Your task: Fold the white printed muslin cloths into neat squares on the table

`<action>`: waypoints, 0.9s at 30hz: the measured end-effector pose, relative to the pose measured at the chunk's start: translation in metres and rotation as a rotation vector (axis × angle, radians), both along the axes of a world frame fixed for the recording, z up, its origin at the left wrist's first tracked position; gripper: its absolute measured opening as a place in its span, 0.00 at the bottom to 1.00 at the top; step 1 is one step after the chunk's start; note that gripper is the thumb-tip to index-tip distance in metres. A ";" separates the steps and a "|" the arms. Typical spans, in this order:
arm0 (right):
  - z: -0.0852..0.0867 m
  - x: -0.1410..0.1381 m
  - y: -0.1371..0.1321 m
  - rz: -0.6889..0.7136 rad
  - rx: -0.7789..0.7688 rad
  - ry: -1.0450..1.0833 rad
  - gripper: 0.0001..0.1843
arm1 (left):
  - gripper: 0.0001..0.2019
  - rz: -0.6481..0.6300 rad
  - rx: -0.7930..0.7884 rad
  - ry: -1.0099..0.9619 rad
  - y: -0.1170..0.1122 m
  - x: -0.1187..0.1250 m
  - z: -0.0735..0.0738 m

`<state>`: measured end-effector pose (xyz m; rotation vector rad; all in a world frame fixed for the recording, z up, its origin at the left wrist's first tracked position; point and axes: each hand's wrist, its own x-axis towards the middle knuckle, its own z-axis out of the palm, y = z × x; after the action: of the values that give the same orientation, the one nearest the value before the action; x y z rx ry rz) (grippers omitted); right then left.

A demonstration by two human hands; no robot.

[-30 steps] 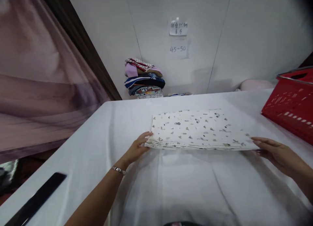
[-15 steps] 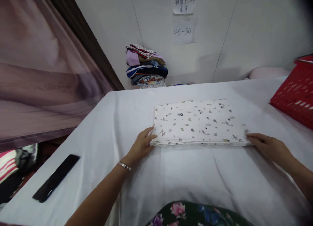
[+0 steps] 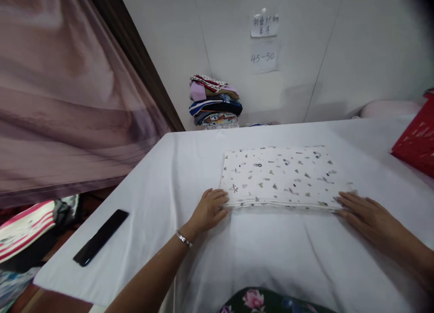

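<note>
A folded white cloth (image 3: 276, 177) with a small print of plants and animals lies flat on the white-covered table, its stacked layers showing along the near edge. At the cloth's near left corner rests my left hand (image 3: 209, 210), fingers stretched out against the edge and a bracelet on the wrist. My right hand (image 3: 368, 216) lies open over the near right corner, its fingers extended and touching the fabric. Neither hand lifts the cloth.
A black phone-like slab (image 3: 101, 237) lies on the table (image 3: 149, 191) at the left. Beyond the far edge rises a pile of folded fabrics (image 3: 215, 103). A red basket (image 3: 416, 139) stands at the right, and a pinkish curtain (image 3: 68, 96) hangs on the left.
Both hands have shifted from holding the side edges to lying on the near corners, the right one flatter and farther over the cloth. The view has turned slightly left and up.
</note>
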<state>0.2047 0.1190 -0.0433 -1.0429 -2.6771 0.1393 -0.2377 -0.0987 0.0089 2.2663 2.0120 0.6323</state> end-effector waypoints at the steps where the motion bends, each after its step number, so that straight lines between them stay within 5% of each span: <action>1: 0.003 -0.006 -0.002 0.012 0.021 0.037 0.24 | 0.11 0.004 0.020 -0.015 0.004 0.005 0.003; 5: 0.021 -0.051 -0.016 0.132 0.003 0.203 0.18 | 0.09 -0.025 0.055 -0.032 0.025 0.031 0.005; 12: 0.038 -0.123 -0.030 0.285 -0.140 0.173 0.16 | 0.08 -0.075 -0.074 0.029 0.050 0.050 -0.003; 27: 0.032 -0.126 -0.039 0.250 -0.143 0.198 0.15 | 0.14 -0.123 0.016 0.063 0.043 0.049 -0.011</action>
<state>0.0791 0.0801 -0.0115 -0.6860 -2.6329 0.4634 -0.1885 -0.0557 -0.0019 2.4250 1.8816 0.5759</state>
